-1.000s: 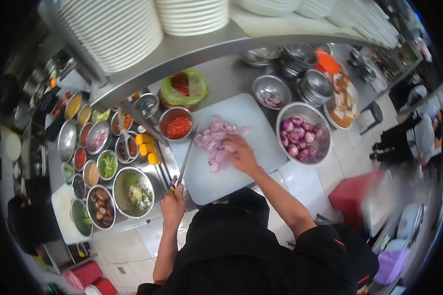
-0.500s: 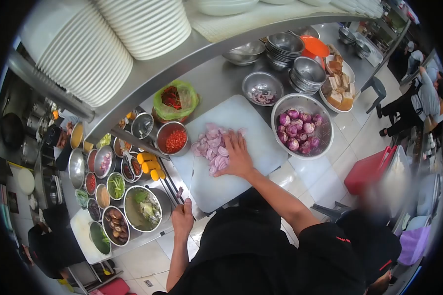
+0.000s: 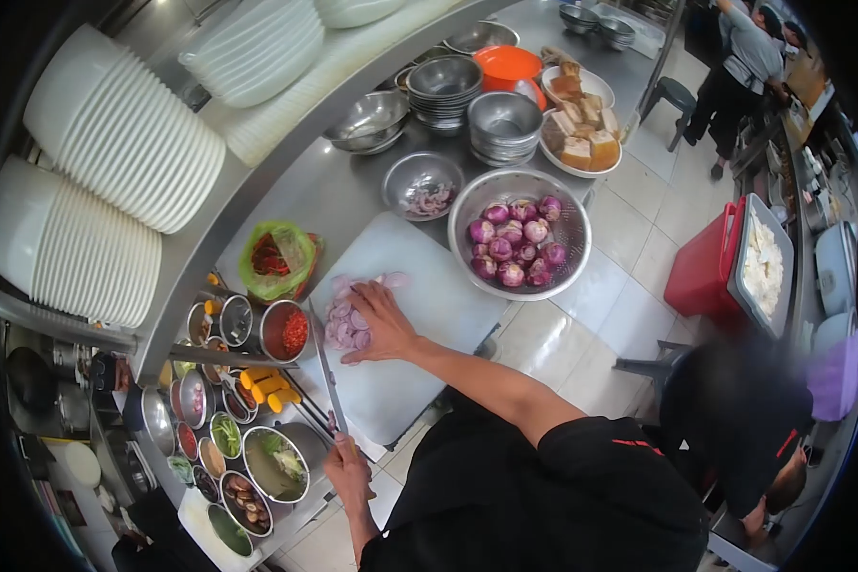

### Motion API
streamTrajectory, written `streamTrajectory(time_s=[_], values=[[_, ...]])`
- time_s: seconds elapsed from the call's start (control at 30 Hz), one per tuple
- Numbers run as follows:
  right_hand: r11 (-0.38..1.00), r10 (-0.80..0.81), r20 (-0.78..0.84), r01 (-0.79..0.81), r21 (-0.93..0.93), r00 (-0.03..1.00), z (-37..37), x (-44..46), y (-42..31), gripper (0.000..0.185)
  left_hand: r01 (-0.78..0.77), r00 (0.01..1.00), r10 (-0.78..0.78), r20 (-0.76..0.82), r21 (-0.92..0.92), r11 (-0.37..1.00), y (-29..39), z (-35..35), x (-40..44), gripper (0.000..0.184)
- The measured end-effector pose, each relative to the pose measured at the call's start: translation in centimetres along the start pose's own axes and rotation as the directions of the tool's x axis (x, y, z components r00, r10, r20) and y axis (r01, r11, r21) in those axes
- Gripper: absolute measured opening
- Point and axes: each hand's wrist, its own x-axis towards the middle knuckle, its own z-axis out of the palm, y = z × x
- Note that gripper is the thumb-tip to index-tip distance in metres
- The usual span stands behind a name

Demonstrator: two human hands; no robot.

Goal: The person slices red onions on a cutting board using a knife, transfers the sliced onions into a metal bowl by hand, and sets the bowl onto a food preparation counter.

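A pile of sliced red onions lies on the left part of a white cutting board. My right hand rests over the pile, fingers spread and touching the slices. My left hand is closed around the handle of a knife. The narrow-looking blade points away from me along the board's left side, and a purple bit of onion clings near the handle. Beyond the board's far right corner, a perforated metal colander holds several whole peeled red onions.
A metal bowl with onion scraps stands behind the board. Chopped red chili fills a bowl at its left, near a green bag. Several ingredient containers crowd the left. A plate shelf overhangs the counter. At right, another person bends close.
The view has shifted, so the board and bowls appear farther left. The knife's blade now shows clearly beside the board. My right hand stays on the onion slices.
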Motion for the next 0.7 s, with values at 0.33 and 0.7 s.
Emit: streamTrajectory(time_s=[0.33, 0.7], values=[[0.966, 0.171, -0.265, -0.215, -0.143, 0.949, -20.4, -0.7, 6.2, 0.033, 0.043, 0.975, -0.044, 0.220, 0.008, 0.999, 0.1, 1.4, -1.3, 0.056], [0.819, 0.371, -0.140, -0.395, -0.416, 0.918, -31.5, -6.9, 11.3, 0.026, 0.034, 0.967, -0.084, 0.241, 0.204, 0.978, -0.2, 2.7, -1.5, 0.059]])
